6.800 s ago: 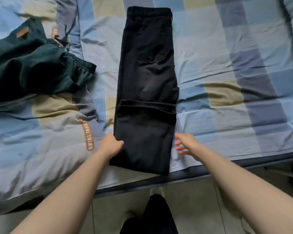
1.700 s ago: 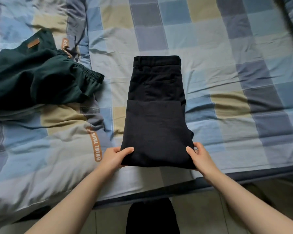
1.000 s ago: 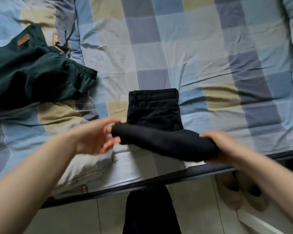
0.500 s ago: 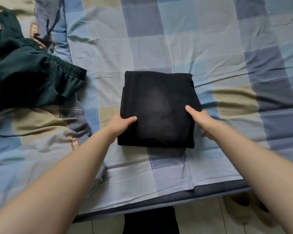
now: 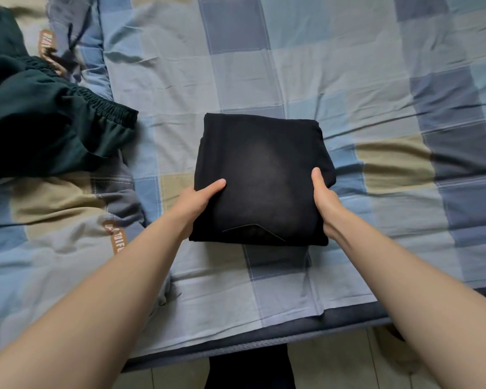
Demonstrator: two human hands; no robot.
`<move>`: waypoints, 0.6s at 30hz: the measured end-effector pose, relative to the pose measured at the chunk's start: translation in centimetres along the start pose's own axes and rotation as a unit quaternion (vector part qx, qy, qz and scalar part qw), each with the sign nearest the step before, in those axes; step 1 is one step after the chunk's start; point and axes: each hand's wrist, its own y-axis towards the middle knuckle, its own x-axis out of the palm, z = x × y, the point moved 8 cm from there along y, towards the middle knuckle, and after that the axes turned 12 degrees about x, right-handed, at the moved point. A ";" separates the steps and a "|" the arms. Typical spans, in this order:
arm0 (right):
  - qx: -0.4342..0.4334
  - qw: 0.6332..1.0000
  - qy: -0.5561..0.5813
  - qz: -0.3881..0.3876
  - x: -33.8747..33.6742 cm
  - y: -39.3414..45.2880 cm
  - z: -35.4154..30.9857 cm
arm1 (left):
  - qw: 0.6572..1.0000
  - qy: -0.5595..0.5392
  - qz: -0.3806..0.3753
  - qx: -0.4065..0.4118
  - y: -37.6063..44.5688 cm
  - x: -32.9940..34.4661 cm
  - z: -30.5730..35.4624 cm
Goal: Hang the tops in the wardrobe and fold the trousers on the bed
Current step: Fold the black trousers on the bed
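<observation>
Checked bedding (image 5: 306, 66) in blue, grey and tan across a bed, wrinkled, near edge at the bottom above a tiled floor (image 5: 334, 369). Black trousers (image 5: 260, 178) folded into a compact, nearly square bundle near the middle of the bed, slightly longer away from the body than across, a pocket corner showing at the near edge. Left hand (image 5: 197, 202) at the bundle's left side, thumb lying on top, fingers tucked beneath and out of sight. Right hand (image 5: 324, 200) at the right side, thumb on top along the edge, fingers hidden under the cloth. Both forearms stretched forward, converging on the bundle. Dark green garment (image 5: 45, 119) crumpled at far left, well apart from the trousers. Compared with a moment ago: same grip on both sides, bundle in much the same spot.
</observation>
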 end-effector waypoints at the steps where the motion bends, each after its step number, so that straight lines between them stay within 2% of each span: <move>1: -0.003 1.000 0.006 0.003 -0.2 -0.7 0.0 | 1.000 -0.001 -0.004 -0.001 -0.6 0.0 0.3; 7: -0.015 0.999 0.043 0.005 -2.2 -7.0 2.4 | 1.000 -0.021 -0.015 0.019 -6.8 -0.7 2.5; 13: -0.056 0.994 0.094 0.012 -6.2 -16.6 5.3 | 0.996 -0.034 -0.068 0.046 -15.8 -0.3 7.2; 18: -0.083 0.986 0.137 0.054 -11.0 -25.4 9.7 | 0.990 -0.009 -0.119 0.069 -24.2 1.4 11.0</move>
